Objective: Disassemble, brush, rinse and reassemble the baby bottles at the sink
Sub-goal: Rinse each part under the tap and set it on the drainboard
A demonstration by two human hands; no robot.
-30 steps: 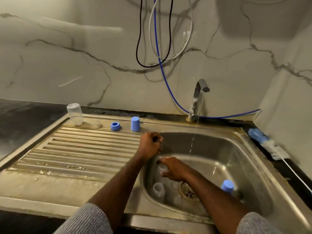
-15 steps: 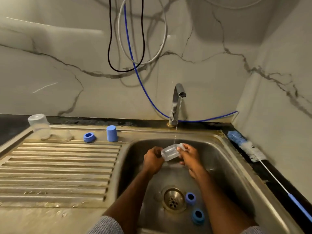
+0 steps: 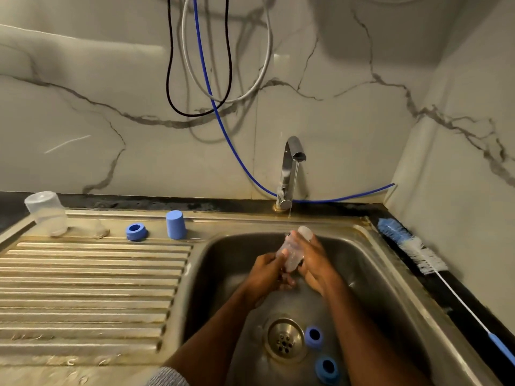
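Observation:
A clear bottle body (image 3: pixel 293 252) is held over the sink basin (image 3: pixel 373 277) under the thin stream from the tap (image 3: pixel 289 168). My left hand (image 3: pixel 267 271) grips its lower end and my right hand (image 3: pixel 313 260) wraps its upper side. Two blue rings (image 3: pixel 314 336) (image 3: pixel 327 367) lie in the basin beside the drain (image 3: pixel 284 339). On the drainboard's back edge stand another clear bottle body upside down (image 3: pixel 47 213), a clear teat (image 3: pixel 97 229), a blue ring (image 3: pixel 136 231) and a blue cap (image 3: pixel 176 224).
A bottle brush (image 3: pixel 412 247) with blue and white bristles and a long handle lies on the dark counter to the right of the sink. The ribbed drainboard (image 3: pixel 89 291) spreads to the left. Cables and a blue hose (image 3: pixel 223 126) hang on the marble wall.
Both hands lifted the clear bottle body from the basin floor up under the running water and turned it more upright. The view shifted right toward the basin.

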